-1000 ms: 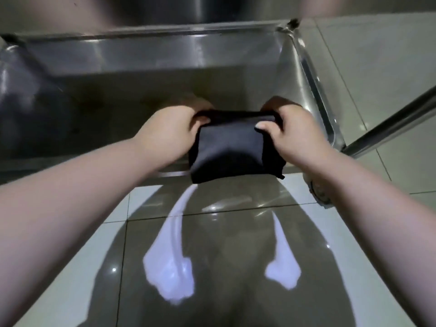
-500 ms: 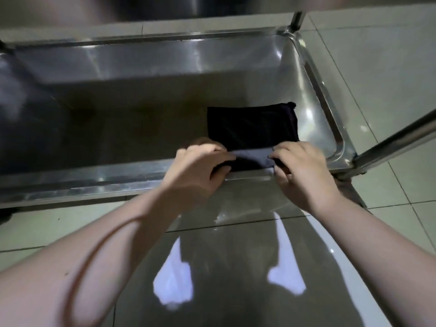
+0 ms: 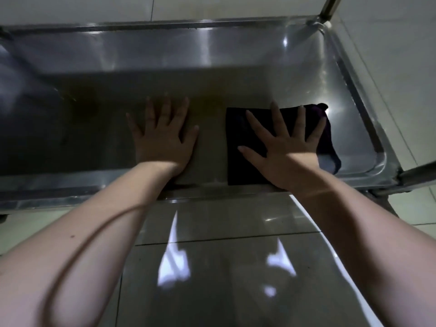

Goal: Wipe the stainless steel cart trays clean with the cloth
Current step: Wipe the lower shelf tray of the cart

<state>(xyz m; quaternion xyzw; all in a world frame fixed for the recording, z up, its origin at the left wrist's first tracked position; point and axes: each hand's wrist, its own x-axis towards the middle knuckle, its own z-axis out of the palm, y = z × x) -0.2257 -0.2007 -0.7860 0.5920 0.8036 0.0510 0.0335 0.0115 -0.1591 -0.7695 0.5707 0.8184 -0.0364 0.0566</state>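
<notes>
A stainless steel cart tray (image 3: 165, 57) fills the upper half of the head view, its floor dark and its far wall shiny. A folded dark cloth (image 3: 238, 128) lies flat on the tray floor near the right end. My right hand (image 3: 283, 142) presses on the cloth with fingers spread wide. My left hand (image 3: 162, 135) rests flat on the bare tray floor to the left of the cloth, fingers straight. Part of the cloth is hidden under my right hand.
A steel cart post (image 3: 329, 7) rises at the tray's far right corner, and a steel bar (image 3: 420, 173) runs off at the near right corner. Glossy pale floor tiles (image 3: 224, 267) lie below the tray's near rim, with bright reflections.
The cloth went from being held up in both hands to lying flat in the tray. Both hands let go of its edge; the right now presses on it, the left moved onto bare steel.
</notes>
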